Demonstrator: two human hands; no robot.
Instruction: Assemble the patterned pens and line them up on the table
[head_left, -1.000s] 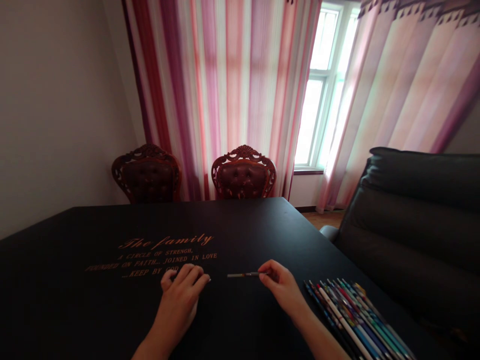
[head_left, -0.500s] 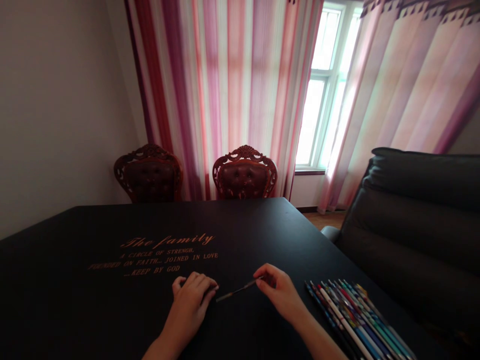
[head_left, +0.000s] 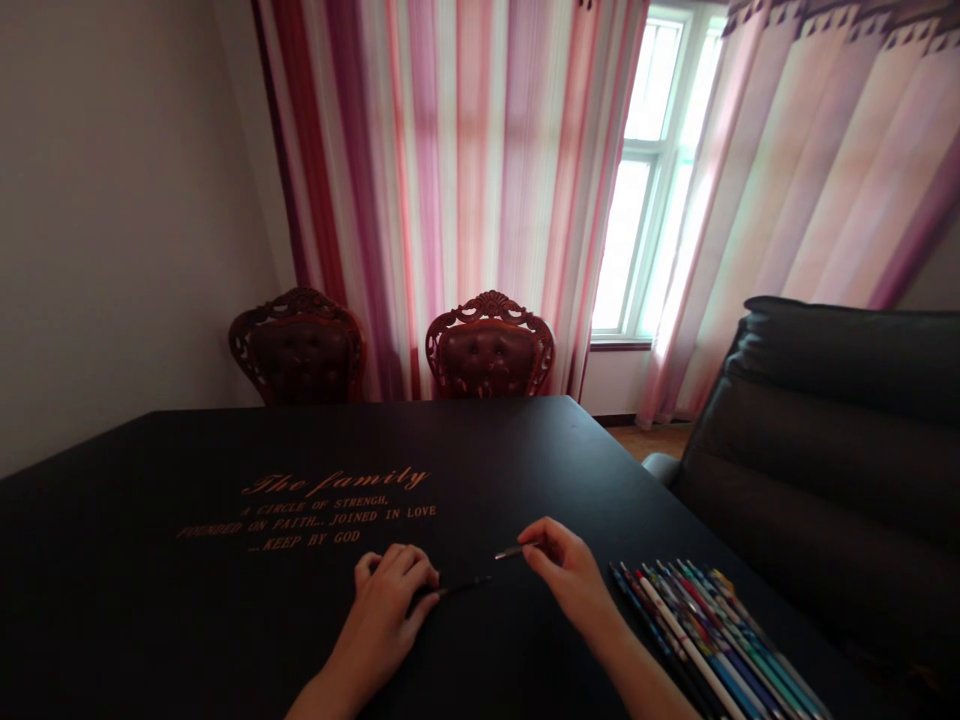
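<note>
My left hand (head_left: 395, 600) rests low over the black table, its thumb and fingers pinching one end of a thin dark stick, which looks like a pen refill (head_left: 469, 583). The refill points right, close above the tabletop. To the right, my right hand (head_left: 562, 565) is closed around a short slim pen part (head_left: 511, 552) with a shiny tip facing left. Most of that part is hidden in the fingers. A small gap separates the two pieces.
Several pens (head_left: 712, 630) lie side by side at the right of the black table (head_left: 495, 450), near my right forearm. Gold lettering (head_left: 337, 485) marks the tabletop. Two carved chairs (head_left: 491, 350) stand behind it, and a dark leather recliner (head_left: 840, 420) is at the right.
The thin pieces that formed one line between my hands are now apart. My right hand has moved slightly up and right; my left hand now grips the refill's end.
</note>
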